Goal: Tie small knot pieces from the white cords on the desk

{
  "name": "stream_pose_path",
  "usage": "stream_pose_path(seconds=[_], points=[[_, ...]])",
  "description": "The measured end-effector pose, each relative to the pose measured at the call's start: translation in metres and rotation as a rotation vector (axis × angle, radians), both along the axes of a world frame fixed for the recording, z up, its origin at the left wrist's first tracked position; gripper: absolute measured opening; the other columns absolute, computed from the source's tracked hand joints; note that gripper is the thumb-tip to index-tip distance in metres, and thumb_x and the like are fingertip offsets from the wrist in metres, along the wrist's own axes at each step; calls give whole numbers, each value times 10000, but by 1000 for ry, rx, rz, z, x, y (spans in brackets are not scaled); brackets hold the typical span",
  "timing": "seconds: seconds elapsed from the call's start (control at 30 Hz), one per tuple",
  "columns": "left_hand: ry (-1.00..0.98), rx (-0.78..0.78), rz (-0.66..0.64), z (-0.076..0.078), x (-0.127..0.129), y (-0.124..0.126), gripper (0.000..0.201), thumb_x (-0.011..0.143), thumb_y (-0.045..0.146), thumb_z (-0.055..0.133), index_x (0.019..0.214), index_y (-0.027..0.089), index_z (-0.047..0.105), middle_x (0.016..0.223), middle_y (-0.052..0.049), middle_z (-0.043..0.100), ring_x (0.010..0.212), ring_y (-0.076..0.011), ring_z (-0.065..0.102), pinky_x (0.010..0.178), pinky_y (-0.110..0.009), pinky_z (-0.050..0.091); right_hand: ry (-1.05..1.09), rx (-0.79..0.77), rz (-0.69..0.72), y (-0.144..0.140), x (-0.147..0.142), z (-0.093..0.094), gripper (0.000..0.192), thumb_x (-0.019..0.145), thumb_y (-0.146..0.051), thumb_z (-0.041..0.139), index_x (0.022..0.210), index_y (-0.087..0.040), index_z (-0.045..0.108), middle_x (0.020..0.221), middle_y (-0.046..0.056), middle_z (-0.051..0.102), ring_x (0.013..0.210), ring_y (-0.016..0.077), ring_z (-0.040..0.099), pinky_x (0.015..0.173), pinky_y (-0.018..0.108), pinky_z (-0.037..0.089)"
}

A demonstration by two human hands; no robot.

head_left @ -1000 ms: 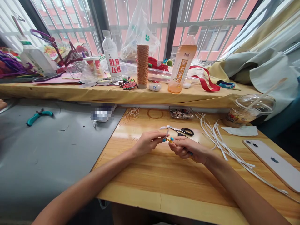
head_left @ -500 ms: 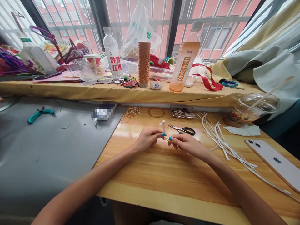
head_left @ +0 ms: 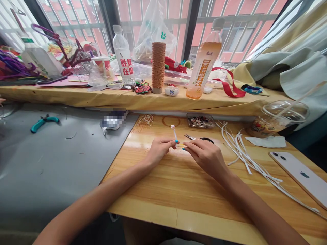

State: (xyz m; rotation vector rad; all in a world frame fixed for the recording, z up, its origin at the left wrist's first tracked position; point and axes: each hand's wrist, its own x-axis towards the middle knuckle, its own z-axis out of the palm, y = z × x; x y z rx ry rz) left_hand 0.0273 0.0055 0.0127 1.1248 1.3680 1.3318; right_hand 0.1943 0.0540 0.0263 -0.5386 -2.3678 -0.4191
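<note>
Between the thumb and fingers of my left hand (head_left: 161,149) stands a short white cord (head_left: 175,133), upright with a slight lean, with a small pale knotted tip. My right hand (head_left: 207,156) pinches a thin yellow stick-like tool (head_left: 181,146). Its tip points left and meets the cord's lower end at my left fingers; whether it passes through is too small to tell. Both hands are just above the wooden table. Partly behind my right hand lie black-handled scissors (head_left: 189,137).
White cords (head_left: 242,153) spread right of my hands, near a phone (head_left: 301,175) and a plastic cup (head_left: 265,124). Behind are a clear box of small parts (head_left: 201,120) and thread scraps (head_left: 145,121). Teal pliers (head_left: 44,123) lie left. Bottles and a brown thread spool (head_left: 158,68) line the ledge.
My right hand has rolled over so its back faces up, and it now covers more of the scissors. The white cord has tilted slightly left in my left hand.
</note>
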Motion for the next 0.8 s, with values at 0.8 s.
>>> stream_pose_path(seconds=[0.8], points=[[-224,-34,23,2,7,-3,267,630,334,604,743,106,685,480,18,545,373,-22,247,405,-210,153,-182,-25,2,-1,5,-2,234,868,-223,388,924,-165,608,811,54,657,716,153,541,642,284,294]])
